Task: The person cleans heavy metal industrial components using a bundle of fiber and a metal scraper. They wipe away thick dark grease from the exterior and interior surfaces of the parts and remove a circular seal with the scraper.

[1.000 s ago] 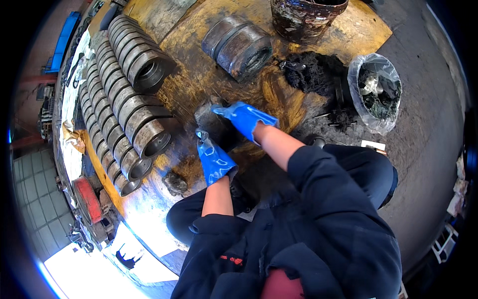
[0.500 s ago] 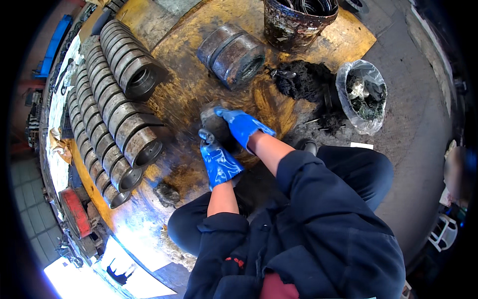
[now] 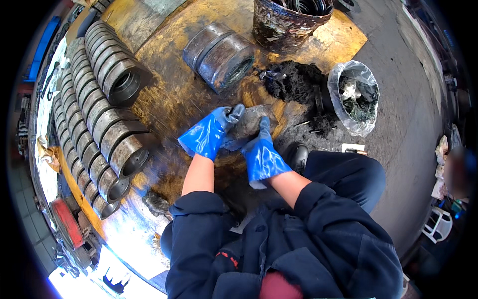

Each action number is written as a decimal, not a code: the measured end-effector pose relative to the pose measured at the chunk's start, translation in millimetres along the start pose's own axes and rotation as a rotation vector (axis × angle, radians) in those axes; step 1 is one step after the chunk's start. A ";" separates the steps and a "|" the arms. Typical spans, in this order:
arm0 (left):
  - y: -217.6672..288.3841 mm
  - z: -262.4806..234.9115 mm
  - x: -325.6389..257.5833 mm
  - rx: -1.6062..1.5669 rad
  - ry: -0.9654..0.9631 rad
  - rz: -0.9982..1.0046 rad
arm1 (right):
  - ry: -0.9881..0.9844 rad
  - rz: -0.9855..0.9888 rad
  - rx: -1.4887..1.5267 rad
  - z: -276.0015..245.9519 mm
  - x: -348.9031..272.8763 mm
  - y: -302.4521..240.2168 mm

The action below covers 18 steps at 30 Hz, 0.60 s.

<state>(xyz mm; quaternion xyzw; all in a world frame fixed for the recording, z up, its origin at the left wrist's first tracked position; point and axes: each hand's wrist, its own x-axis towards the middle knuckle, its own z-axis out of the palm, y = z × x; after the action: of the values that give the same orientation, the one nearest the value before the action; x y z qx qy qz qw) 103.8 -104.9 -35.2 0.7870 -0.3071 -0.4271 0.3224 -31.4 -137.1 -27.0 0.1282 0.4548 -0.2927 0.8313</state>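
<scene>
Near the middle of the frame, both gloved hands closed around a grimy grey metal ring [image 3: 247, 124] held just above the greasy yellow work surface [image 3: 174, 99]. The left hand [image 3: 208, 133] curled its fingers over the ring's left side, and the right hand [image 3: 262, 152] wrapped it from below and the right, thumb up along its face. Both blue gloves looked slick and dark at the fingertips.

That slickness was the likeliest trouble: with grease on gloves and metal alike, the ring could have slid out of the grip and dropped onto the surface or toward the person's knee [image 3: 348, 174], just below it. A pinched finger also seemed possible if the piece twisted between the palms.

At centre right, the pile of black sludge [image 3: 294, 82] lay close beside the hands, so a careless sweep might have dragged grit back onto the part. Beyond it, the bag-lined bin [image 3: 356, 94] stood near enough to be knocked. Along the left of the frame, 2 rows of metal sleeves [image 3: 99, 104] lay on their sides, and a jolt could have set the nearest rolling.
</scene>
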 end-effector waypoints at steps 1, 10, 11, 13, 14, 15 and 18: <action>3.1 -4.2 1.8 -0.010 0.076 0.011 | -0.001 -0.002 -0.021 4.8 -1.1 0.5; -25.3 -107.6 -13.8 -0.289 0.512 0.070 | -0.053 0.036 -0.376 68.6 -41.5 -4.3; -25.6 -114.8 -20.1 -0.216 0.543 0.078 | -0.059 0.039 -0.491 62.3 -40.3 -10.6; -11.9 -103.5 -19.2 -0.227 0.589 0.195 | -0.051 0.001 -0.713 40.7 -14.7 -52.2; -17.1 -122.2 -31.9 -0.354 0.557 0.260 | -0.111 0.001 -0.757 39.2 -14.1 -58.4; -24.5 -145.3 -51.7 -0.483 0.530 0.319 | -0.241 -0.011 -0.723 54.3 -21.9 -67.7; 0.8 -151.6 -95.7 -0.319 0.557 0.372 | -0.418 -0.213 -0.714 113.5 -70.0 -157.9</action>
<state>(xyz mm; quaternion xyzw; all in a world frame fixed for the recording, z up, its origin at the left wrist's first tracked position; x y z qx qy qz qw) 192.9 4.4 75.5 0.7437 -0.2750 -0.1730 0.5842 -78.5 -291.2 102.4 -0.2774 0.3599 -0.2207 0.8630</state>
